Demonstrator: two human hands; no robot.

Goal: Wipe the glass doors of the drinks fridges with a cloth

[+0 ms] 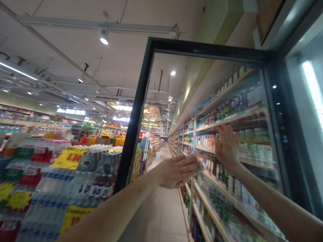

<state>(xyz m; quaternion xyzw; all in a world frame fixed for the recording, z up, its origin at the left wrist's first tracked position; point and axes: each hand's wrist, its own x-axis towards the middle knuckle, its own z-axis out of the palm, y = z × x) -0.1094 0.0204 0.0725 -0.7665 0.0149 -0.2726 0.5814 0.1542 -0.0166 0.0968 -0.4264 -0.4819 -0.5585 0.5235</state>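
Note:
A glass fridge door with a black frame (137, 111) stands swung open in front of me. My left hand (178, 171) reaches out to the glass with its fingers together over a small white cloth (200, 164), pressing it against the pane. My right hand (227, 146) lies against the glass further right and a little higher, fingers stretched upward and empty. Through the pane I see shelves of bottles (227, 114).
Packs of bottled drinks (83, 178) with yellow price signs (69, 158) are stacked at the left. A tiled aisle (161, 208) runs ahead between them and long shelves on the right. The lit fridge cabinet (310, 87) is at the far right.

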